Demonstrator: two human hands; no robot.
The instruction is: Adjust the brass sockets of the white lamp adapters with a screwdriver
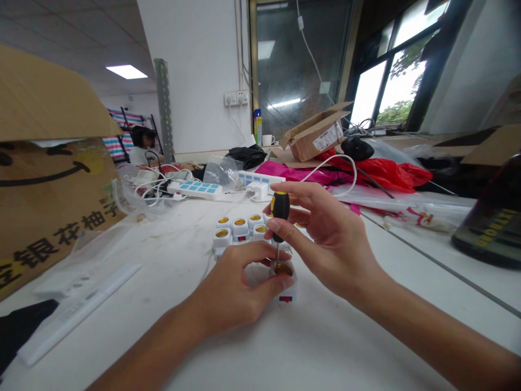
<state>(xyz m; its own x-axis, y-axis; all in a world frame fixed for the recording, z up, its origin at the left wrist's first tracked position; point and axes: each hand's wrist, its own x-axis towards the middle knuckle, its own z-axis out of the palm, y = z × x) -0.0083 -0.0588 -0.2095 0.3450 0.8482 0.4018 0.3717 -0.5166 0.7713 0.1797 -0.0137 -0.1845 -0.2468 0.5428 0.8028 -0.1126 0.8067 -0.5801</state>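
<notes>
My left hand (pixel 244 279) is closed around a white lamp socket (pixel 288 288) that stands on the table, thumb on its near side and fingers behind. The socket has a brass-coloured threaded opening on top and a small red switch on its front. In my right hand (pixel 325 233) is a short black-and-yellow screwdriver (pixel 280 209), held upright by the handle between thumb and fingers. Its thin shaft runs down into the socket's opening; the tip is hidden inside. Just behind my hands stand several similar white sockets (pixel 239 228), partly covered by my fingers.
A big cardboard box (pixel 52 201) rises on the left, with a long white plastic strip (pixel 81 312) before it. White power strips (pixel 195 189) and cables lie at the back. A dark bottle (pixel 492 222) stands right. Beyond are a small open carton (pixel 315 136) and a person (pixel 142 149).
</notes>
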